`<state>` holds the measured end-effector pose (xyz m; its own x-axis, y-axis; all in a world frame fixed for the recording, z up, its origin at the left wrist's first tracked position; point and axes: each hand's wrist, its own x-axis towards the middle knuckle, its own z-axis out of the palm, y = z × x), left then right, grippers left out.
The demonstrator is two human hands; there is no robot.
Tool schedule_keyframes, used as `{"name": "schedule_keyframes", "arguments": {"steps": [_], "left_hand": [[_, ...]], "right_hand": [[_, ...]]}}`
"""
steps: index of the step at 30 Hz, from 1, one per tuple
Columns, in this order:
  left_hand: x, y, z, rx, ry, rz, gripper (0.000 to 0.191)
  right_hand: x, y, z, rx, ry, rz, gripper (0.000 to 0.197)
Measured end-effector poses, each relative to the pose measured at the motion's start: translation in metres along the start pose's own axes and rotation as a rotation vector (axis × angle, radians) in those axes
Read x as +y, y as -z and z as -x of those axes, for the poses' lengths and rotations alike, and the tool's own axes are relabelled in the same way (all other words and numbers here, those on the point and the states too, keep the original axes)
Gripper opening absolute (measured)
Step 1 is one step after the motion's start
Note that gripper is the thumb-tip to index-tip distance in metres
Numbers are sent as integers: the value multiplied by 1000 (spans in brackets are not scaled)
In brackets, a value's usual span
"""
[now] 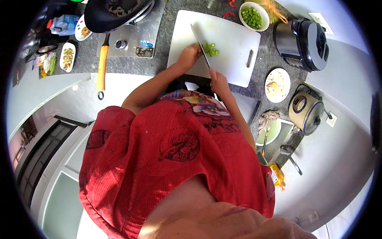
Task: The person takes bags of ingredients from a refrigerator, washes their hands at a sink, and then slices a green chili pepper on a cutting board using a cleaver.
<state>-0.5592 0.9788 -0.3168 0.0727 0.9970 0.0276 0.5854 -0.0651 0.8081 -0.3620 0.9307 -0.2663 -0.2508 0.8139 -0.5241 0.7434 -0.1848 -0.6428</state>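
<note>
My right hand [219,83] grips the handle of a kitchen knife [200,43] at the near edge of a white cutting board [235,56]. The blade slants up and left across the board. Against the blade's left side, my left hand [189,56] has its fingers curled down on the board; whatever is under them is hidden. Chopped green pepper pieces [211,49] lie in a small pile just right of the blade. Beyond the board's far right corner stands a white bowl [266,18] holding chopped green pieces.
A wok [103,18] sits on the stove at left, its wooden handle [102,68] jutting toward me. Right of the board are a pressure cooker [301,44], a soiled plate [277,85], a rice cooker [306,110] and a sink [282,137]. Red pepper pieces [229,14] lie behind the board.
</note>
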Motion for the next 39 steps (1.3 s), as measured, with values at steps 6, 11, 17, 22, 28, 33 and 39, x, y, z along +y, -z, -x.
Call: {"name": "schedule_keyframes", "arguments": {"steps": [6,11,17,22,28,33,39], "left_hand": [[3,5,4,-89,74,-63,17],[14,5,0,118,-152,-119,46],[19,-18,-10,43,-259,-157,65],[34,-47,-14,90,-268,-90,63],[37,-63,-31,249,-193,-38,52],[88,-59,-86,236,-253,10,47],[136,-86,-211,383,-478,110,35]], "right_hand": [[2,38,41,-142,-285,-766,51],[47,51,67,-141,-431,-1007,35],[102,30,62,-387,-414,-1168,30],[91,3,39,-432,-405,-1196,30],[54,6,19,-507,-349,-1125,29],[31,62,22,-353,-281,-1225,29],[3,139,34,-127,-167,-1330,23]]}}
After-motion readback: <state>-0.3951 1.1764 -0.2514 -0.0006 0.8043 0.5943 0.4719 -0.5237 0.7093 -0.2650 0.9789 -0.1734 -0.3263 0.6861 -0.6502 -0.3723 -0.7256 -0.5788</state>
